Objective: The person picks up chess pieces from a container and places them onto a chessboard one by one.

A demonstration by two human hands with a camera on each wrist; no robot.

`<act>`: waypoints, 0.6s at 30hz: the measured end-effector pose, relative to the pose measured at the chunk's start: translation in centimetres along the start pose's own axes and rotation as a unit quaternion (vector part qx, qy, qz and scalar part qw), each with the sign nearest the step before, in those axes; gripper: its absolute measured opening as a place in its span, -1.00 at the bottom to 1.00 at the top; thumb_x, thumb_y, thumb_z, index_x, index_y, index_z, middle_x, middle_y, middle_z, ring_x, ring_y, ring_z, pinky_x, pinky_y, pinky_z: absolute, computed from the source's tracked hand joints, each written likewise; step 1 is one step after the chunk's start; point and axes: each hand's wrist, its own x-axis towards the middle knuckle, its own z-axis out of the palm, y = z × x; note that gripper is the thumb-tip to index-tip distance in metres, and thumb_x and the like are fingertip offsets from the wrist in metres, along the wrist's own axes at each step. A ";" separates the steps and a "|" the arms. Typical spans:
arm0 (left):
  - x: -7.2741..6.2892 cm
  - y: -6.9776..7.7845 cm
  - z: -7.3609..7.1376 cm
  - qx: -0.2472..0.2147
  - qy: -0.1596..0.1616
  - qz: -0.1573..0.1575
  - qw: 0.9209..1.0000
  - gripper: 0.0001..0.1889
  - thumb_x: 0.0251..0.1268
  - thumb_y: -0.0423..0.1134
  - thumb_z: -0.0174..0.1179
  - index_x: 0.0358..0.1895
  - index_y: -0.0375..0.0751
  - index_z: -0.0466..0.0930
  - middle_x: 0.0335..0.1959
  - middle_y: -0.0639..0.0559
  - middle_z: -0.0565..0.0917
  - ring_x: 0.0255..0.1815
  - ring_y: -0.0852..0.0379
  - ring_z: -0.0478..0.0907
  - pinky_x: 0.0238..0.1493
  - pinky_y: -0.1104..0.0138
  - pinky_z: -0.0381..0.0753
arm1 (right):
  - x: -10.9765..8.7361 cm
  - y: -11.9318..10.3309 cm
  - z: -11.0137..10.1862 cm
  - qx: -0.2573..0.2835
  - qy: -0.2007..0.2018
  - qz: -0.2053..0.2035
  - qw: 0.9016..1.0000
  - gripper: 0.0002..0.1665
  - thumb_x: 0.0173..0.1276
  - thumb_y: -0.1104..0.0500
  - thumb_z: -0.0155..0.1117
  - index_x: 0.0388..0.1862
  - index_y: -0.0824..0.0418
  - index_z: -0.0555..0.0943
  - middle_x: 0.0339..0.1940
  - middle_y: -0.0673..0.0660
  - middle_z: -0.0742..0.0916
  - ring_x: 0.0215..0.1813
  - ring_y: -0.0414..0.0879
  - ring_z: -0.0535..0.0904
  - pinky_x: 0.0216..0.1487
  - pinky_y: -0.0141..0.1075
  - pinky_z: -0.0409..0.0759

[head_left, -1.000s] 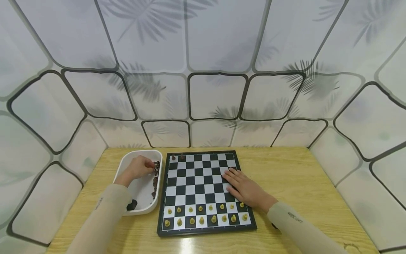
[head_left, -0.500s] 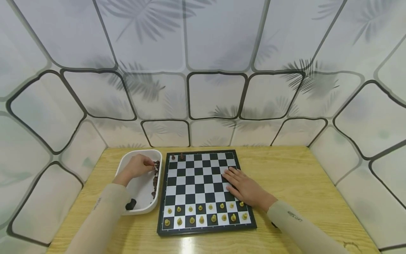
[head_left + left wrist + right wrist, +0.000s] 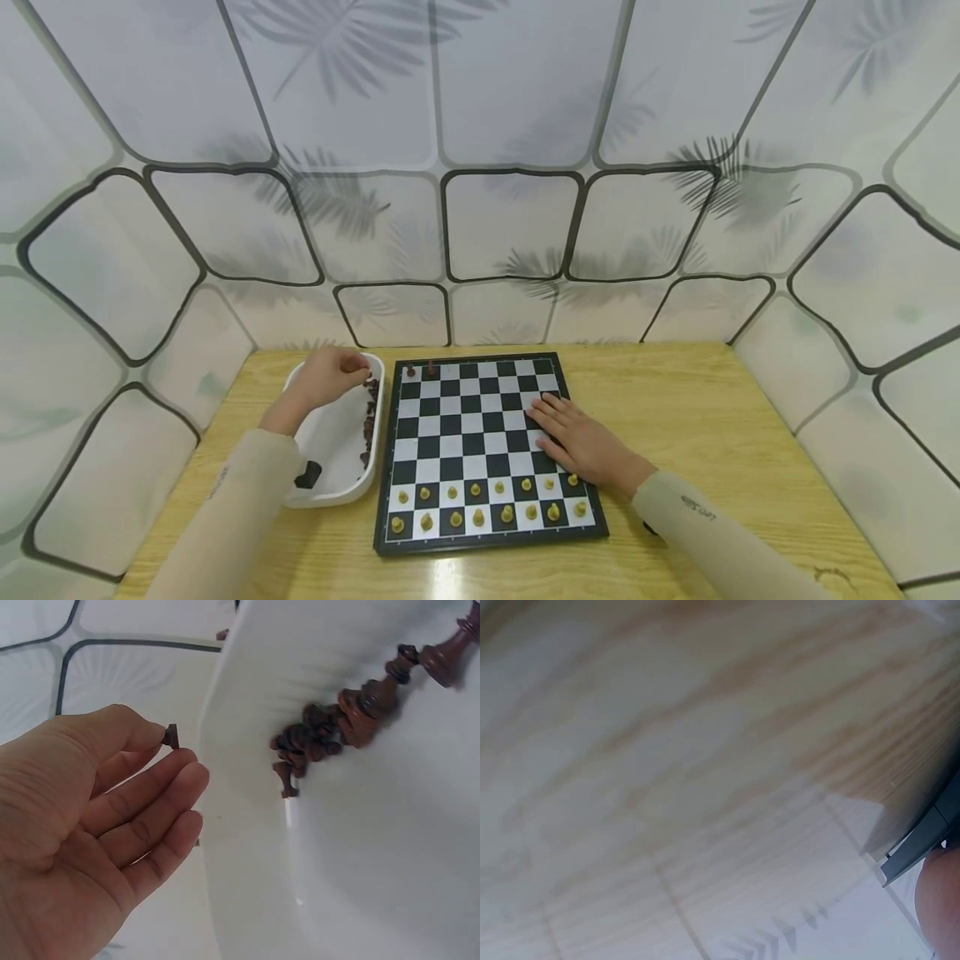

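Observation:
My left hand (image 3: 326,379) pinches a small dark brown chess piece (image 3: 172,736) between thumb and index finger, above the far end of the white tub (image 3: 330,497). Its other fingers curve loosely. Along the tub's right wall lie several brown chess pieces (image 3: 360,716). My right hand (image 3: 581,442) rests flat on the right side of the chessboard (image 3: 472,546), fingers straight. Two rows of yellow chess pieces (image 3: 478,517) stand on the board's near side. Two brown pieces (image 3: 431,369) stand at its far left corner. Only a bit of the right hand (image 3: 939,896) shows in the right wrist view.
A small black object (image 3: 308,475) lies in the near left of the tub. The wooden table (image 3: 675,400) extends to the right of the board. Patterned walls (image 3: 510,225) enclose the table at the back and both sides.
My left hand has risen from the pieces along the tub's wall and moved toward the far rim, a brown piece now in its pinch. The right hand stays put.

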 end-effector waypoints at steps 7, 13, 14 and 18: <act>0.4 2.3 -0.4 -0.002 0.000 0.010 1.000 -0.81 0.47 -0.26 0.23 -0.03 -0.28 0.73 -0.11 -0.24 0.83 -0.17 -0.09 0.79 -0.18 0.08 0.75 | 0.0 0.2 0.2 0.000 0.000 0.002 1.000 -0.28 0.71 -0.16 -0.03 0.69 0.13 0.26 0.70 0.15 0.36 0.74 0.14 0.17 0.70 0.07 0.17; 1.0 4.0 0.1 -0.013 0.017 0.037 0.999 -0.83 0.46 -0.29 0.21 -0.05 -0.28 0.73 -0.14 -0.20 0.82 -0.17 -0.09 0.76 -0.16 0.07 0.74 | 0.0 0.4 0.4 -0.001 -0.001 0.002 1.000 -0.28 0.71 -0.16 -0.04 0.69 0.13 0.26 0.70 0.15 0.36 0.74 0.14 0.17 0.70 0.07 0.17; 1.1 4.3 0.3 -0.016 0.020 0.041 0.999 -0.83 0.46 -0.30 0.21 -0.05 -0.28 0.73 -0.14 -0.20 0.82 -0.17 -0.09 0.76 -0.16 0.07 0.75 | 0.0 0.3 0.4 -0.001 -0.001 0.002 1.000 -0.28 0.71 -0.16 -0.04 0.69 0.13 0.26 0.70 0.15 0.36 0.74 0.14 0.16 0.70 0.07 0.16; 1.8 5.2 1.1 -0.023 0.026 0.051 0.998 -0.82 0.46 -0.28 0.23 -0.04 -0.28 0.74 -0.15 -0.16 0.82 -0.13 -0.09 0.76 -0.08 0.03 0.75 | 0.1 0.3 0.4 0.001 -0.003 0.003 1.000 -0.27 0.71 -0.16 -0.05 0.69 0.12 0.26 0.70 0.15 0.36 0.74 0.13 0.16 0.70 0.07 0.17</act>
